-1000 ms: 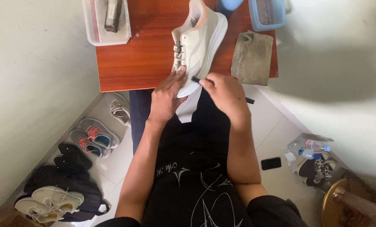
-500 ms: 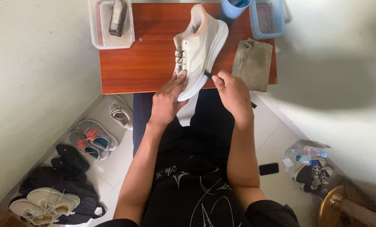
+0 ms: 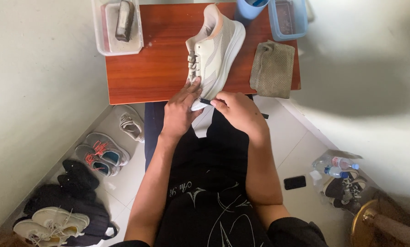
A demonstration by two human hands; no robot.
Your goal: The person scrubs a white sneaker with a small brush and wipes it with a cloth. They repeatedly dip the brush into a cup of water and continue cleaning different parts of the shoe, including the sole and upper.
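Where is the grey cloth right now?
In the head view, the grey cloth lies at the wooden table's right edge, beside the white sneaker.

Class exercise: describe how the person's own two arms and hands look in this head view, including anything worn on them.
Both arms are bare from the short black sleeves down to the hands. The left hand and right hand wear no gloves; no watch, ring or bracelet shows. The fingers are bare too. The black top between the arms carries pale line markings.
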